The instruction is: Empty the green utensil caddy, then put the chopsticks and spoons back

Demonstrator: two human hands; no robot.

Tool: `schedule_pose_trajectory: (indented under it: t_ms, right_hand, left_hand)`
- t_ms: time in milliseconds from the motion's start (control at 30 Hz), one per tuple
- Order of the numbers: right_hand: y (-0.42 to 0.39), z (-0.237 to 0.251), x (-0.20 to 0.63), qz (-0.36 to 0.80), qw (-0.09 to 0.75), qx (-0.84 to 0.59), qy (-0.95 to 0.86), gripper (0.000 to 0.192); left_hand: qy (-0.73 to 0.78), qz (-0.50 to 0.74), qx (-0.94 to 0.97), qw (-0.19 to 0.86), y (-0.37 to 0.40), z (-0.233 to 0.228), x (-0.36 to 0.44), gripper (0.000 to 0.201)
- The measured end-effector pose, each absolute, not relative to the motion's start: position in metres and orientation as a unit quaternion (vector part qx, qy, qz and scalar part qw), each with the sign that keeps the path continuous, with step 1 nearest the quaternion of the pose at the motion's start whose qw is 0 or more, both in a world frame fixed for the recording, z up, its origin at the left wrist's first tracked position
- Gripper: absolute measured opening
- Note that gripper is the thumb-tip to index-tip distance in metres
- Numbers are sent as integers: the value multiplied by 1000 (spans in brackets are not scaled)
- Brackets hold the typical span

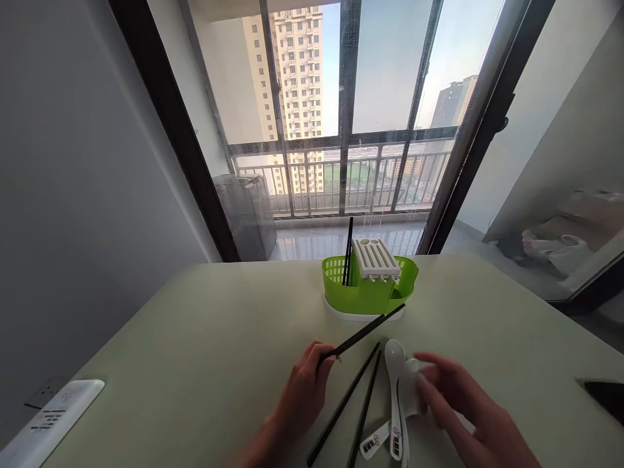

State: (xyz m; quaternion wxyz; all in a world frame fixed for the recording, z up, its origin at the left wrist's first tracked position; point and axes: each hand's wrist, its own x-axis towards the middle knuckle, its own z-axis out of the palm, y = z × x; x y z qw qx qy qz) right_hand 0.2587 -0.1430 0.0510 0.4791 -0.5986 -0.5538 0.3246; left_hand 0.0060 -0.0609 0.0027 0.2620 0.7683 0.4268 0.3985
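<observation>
My left hand (306, 383) is closed around a pair of black chopsticks (363, 333), which point up and to the right toward the basket. Two more black chopsticks (347, 400) lie side by side on the table, just right of that hand. My right hand (458, 406), slightly blurred, has its thumb and fingers apart beside a pile of white spoons (395, 354) with printed handles. Part of the pile is hidden behind its fingers; whether they touch a spoon I cannot tell. Beyond both hands stands a green utensil basket (368, 296) with a white slotted top (376, 259).
Black chopsticks (348, 250) stand upright in the basket's left part. A white power strip or similar device (63, 416) lies at the table's left edge, and a dark pointed object (607, 398) sits at the right. Past the table (234, 325) are a sliding door frame and balcony windows.
</observation>
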Motion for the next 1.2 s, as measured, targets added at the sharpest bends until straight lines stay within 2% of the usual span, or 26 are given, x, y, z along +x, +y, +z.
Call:
schedule_pose_trajectory:
  t_ms: [133, 267, 467, 667, 800, 933, 1200]
  right_hand:
    - [-112, 86, 233, 322, 456, -546, -624, 52]
    - [-95, 116, 209, 268, 464, -514, -671, 36]
    - [-84, 138, 204, 202, 431, -459, -751, 30]
    - [-79, 139, 202, 198, 409, -448, -770, 30]
    - [-77, 133, 198, 205, 420, -452, -760, 36]
    - [-75, 123, 197, 253, 416, -445, -752, 33]
    - [-68, 102, 195, 315, 430, -436, -725, 32]
  left_hand:
    - [430, 428, 731, 312, -76, 13, 19, 20]
    - [437, 434, 710, 341, -80, 20, 22, 27]
    - [425, 437, 705, 362, -77, 21, 20, 38]
    - [404, 453, 699, 379, -73, 26, 19, 30]
    - [411, 438, 706, 375, -69, 27, 16, 37]
    - [411, 408, 725, 373, -67, 28, 13, 45]
    - [377, 318, 728, 476, -56, 34, -3, 40]
